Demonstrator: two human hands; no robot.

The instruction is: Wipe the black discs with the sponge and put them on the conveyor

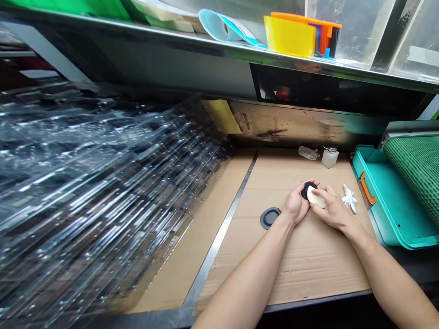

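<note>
Left hand [297, 204] curled closed round black rubber ring [307, 189]; right hand [334, 209] pinching cream pad [316, 198] against ring, fingers bent, firm even pressure, over cardboard sheet [308, 260]. Dark gasket [270, 218] just beside left hand. Teal tray [387, 219] at right, green ribbed mat [418, 173] covering contents. Yellow bin [290, 39] on steel shelf [219, 45], inside unseen.

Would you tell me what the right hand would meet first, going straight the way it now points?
The right hand seems to touch the pale pad already, so that comes first, though depth is unclear.
</note>
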